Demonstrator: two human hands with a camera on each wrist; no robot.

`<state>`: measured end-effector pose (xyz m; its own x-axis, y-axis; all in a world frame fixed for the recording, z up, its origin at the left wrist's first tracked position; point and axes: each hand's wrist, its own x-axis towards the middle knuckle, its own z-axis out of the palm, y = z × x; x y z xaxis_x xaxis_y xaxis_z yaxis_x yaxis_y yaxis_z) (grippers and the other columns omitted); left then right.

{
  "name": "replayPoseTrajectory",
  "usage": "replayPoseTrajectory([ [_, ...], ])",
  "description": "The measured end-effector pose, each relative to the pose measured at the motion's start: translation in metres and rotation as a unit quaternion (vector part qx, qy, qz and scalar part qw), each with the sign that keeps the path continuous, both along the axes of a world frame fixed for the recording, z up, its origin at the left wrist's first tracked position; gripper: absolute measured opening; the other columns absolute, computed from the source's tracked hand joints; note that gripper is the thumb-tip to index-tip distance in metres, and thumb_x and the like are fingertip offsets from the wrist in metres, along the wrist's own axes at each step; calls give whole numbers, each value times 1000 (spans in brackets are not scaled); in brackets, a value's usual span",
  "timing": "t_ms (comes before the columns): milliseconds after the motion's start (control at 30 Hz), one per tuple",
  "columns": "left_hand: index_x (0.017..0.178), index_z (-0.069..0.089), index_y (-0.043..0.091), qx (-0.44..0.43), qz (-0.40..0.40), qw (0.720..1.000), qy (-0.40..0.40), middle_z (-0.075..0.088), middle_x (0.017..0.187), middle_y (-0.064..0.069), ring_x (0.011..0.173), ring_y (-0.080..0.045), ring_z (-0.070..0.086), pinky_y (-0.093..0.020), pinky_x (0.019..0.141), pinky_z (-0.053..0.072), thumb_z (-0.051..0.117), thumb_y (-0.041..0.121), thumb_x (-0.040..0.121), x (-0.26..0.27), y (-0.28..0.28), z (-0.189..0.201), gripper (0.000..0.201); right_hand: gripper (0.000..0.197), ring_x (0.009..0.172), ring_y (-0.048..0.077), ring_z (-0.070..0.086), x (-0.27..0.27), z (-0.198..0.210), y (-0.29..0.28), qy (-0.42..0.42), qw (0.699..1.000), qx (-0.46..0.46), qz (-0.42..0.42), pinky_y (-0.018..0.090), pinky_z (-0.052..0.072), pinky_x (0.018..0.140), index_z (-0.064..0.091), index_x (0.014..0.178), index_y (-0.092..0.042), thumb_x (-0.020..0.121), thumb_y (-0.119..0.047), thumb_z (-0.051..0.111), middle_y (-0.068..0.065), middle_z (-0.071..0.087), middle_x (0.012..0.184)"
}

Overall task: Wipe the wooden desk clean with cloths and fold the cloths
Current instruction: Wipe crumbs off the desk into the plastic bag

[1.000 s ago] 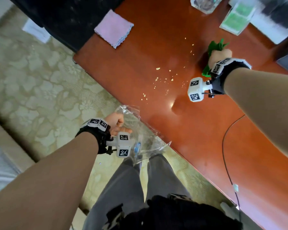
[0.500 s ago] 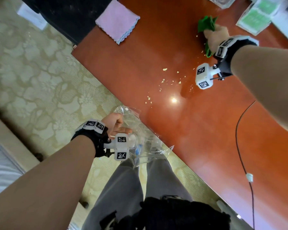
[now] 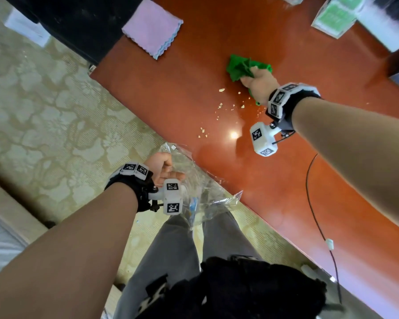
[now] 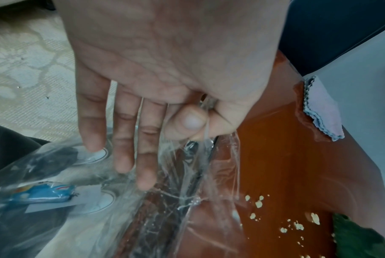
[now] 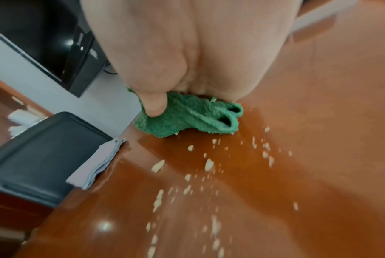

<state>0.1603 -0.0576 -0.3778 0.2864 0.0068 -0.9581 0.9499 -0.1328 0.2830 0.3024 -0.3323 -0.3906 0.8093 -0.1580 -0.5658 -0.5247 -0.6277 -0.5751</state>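
My right hand [image 3: 255, 80] grips a bunched green cloth [image 3: 238, 66] [image 5: 187, 117] and presses it on the glossy red-brown wooden desk [image 3: 286, 203], just beyond a scatter of pale crumbs [image 3: 219, 107] [image 5: 207, 164]. A folded pink cloth [image 3: 153, 31] [image 4: 322, 108] lies at the desk's far left corner, partly over the edge. My left hand [image 3: 164, 168] [image 4: 187, 122] pinches the rim of a clear plastic bag [image 3: 194, 187] [image 4: 187, 200] between thumb and forefinger, held against the desk's near edge; the other fingers are straight.
A black cable [image 3: 318, 215] runs across the desk's near right part. Green packets [image 3: 334, 16] and a white box lie at the far right. A dark cabinet [image 3: 74, 17] stands beyond the desk's left end. Patterned carpet [image 3: 44, 100] and my legs are below.
My right hand has carried the green cloth left across the desk's far side, to just beyond the crumbs. My left hand keeps the bag at the desk edge.
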Motion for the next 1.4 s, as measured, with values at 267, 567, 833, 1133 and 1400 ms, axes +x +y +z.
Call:
replayPoseTrajectory([
  [267,41,28,17,19,-6,1000,-1,52,51,-2,102,-34,69,-44,99,45,33,1,84,-6,4,2,46,56,146,25,24,-45,16,48,25,997,11,76,26,18,115,24,153,-13,104,-32,42,6,23,159],
  [567,85,48,10,5,47,999,12,60,99,-21,88,-32,64,-40,84,56,38,6,93,-9,19,-26,13,56,145,25,25,-80,18,69,54,992,6,112,26,18,115,24,153,-14,104,-32,42,6,25,159],
  [833,50,24,17,5,12,999,29,66,66,-12,66,-16,70,-26,64,30,29,3,84,-10,27,-24,37,54,141,27,31,-101,21,77,84,989,12,125,28,23,114,27,152,-15,103,-32,43,6,32,156],
  [1133,47,24,18,-4,11,1000,11,46,81,-6,78,-27,75,-36,84,33,30,2,78,-9,26,-29,35,53,133,23,42,-145,23,86,108,988,38,101,23,30,104,31,152,-15,103,-31,44,4,42,149],
  [1400,53,30,16,-28,24,999,3,34,72,-3,96,-29,71,-41,96,44,31,3,85,-12,20,-21,34,28,65,13,50,-188,40,97,141,979,67,128,25,42,58,59,126,-20,102,-26,44,1,59,84],
])
